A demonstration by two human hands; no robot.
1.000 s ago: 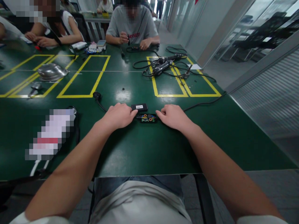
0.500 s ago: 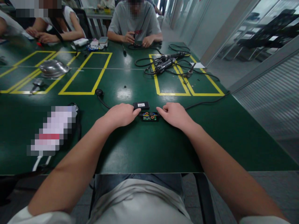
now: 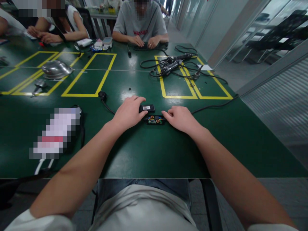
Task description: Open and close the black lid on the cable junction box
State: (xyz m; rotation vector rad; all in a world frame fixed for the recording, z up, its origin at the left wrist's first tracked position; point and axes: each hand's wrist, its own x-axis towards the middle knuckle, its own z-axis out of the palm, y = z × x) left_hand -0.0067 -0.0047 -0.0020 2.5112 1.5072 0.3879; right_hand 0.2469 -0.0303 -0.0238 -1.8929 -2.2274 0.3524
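Observation:
A small open black case (image 3: pixel 155 120) lies in front of me, its green circuit board with copper-coloured ring coils and blue and yellow wires facing up. Just behind it is a black ribbed cover (image 3: pixel 149 108) with a white label. My left hand (image 3: pixel 130 110) is at the cover's left end, thumb and forefinger apart, the thumb tip close to the case. Curled at the case's right end, my right hand (image 3: pixel 180 118) holds the black cable (image 3: pixel 211 105) that runs out to the right. The exact pinch is hidden. A plug (image 3: pixel 102 95) on a cord lies left of my left hand.
A phone (image 3: pixel 56 131) on a stand is at the left. Farther back are a metal bowl-like piece (image 3: pixel 56 69), black tools with tangled cords (image 3: pixel 170 68), and yellow tape outlines (image 3: pixel 80 95). Across the table sit co-workers, one (image 3: pixel 141 29) handling a dark object.
My left hand has lifted its fingers off and spread them, the forefinger reaching back over the cover's left end. My right hand stays in place. The co-worker opposite has lowered a hand.

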